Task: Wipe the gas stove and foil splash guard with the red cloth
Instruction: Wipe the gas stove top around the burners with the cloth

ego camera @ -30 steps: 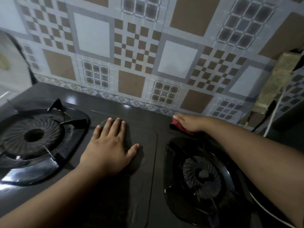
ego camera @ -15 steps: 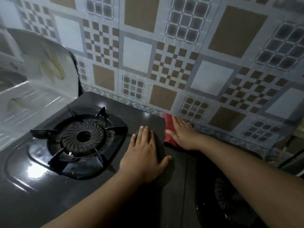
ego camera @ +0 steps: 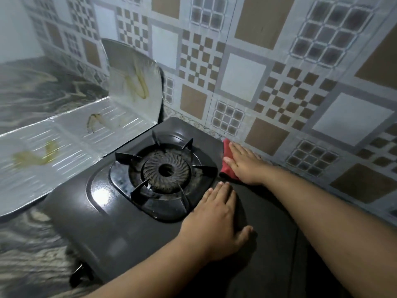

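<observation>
The black gas stove (ego camera: 111,229) fills the middle, its left burner (ego camera: 166,169) with a pan support in full view. My right hand (ego camera: 245,163) lies flat with straight fingers on the red cloth (ego camera: 228,168), pressing it onto the stove's back edge by the tiled wall. My left hand (ego camera: 217,222) rests flat on the stove top just right of the burner. The foil splash guard (ego camera: 71,138) stands along the stove's left side and back corner, with yellowish grease stains on it.
A patterned tile wall (ego camera: 242,78) runs close behind the stove. The marbled counter (ego camera: 28,250) shows at the left and front of the stove. A stove knob (ego camera: 80,274) sticks out at the front left.
My right hand has slid the red cloth leftward along the stove's back edge. The view has swung left, bringing the left burner and foil guard into the frame. My left hand stays flat.
</observation>
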